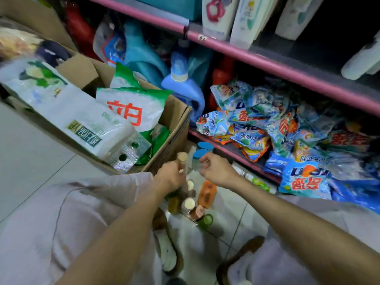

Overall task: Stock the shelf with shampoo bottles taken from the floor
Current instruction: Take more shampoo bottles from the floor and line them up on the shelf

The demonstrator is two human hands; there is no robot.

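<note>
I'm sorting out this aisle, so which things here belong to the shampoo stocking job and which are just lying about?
Job:
small bottles clustered on the floor
blue-capped clear bottle
beige-capped bottle
left hand
right hand
pink-edged shelf

Lying about:
brown cardboard box
blue detergent sachets
blue plastic jug

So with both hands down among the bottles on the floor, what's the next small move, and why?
Probably lift both bottles toward the shelf. The left hand grips a beige-capped bottle and the right hand pinches a blue-capped bottle, both low by the floor cluster, so nothing remains but raising them.
</note>
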